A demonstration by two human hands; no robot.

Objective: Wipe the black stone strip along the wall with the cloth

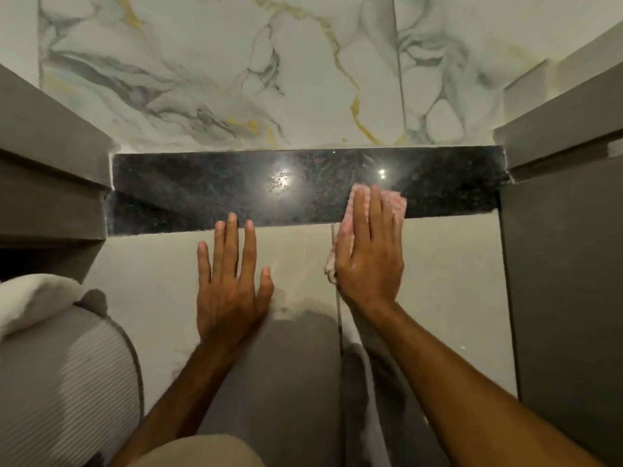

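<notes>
Head view: you look down at a glossy black stone strip (209, 190) running left to right at the foot of the wall.
Strip: it lies between the marbled wall (202, 79) on the far side and the pale floor tile (445, 264) on the near side; two bright light spots reflect in it.
Cloth: your pink-and-white cloth (396, 202) sits on the right part of the strip, its near end trailing onto the tile.
Right hand: your right hand (369, 251) lies flat on the cloth, fingers together and straight, pressing rather than gripping.
Left hand: your left hand (231, 284) is spread flat on the tile, empty, fingertips touching the strip's near edge, just left of the cloth.
Sides: grey cabinets, left cabinet (43, 170) and right cabinet (566, 264), close off both ends.
Near left: a ribbed grey cushion (64, 375) with a white towel (30, 301) on it.
</notes>
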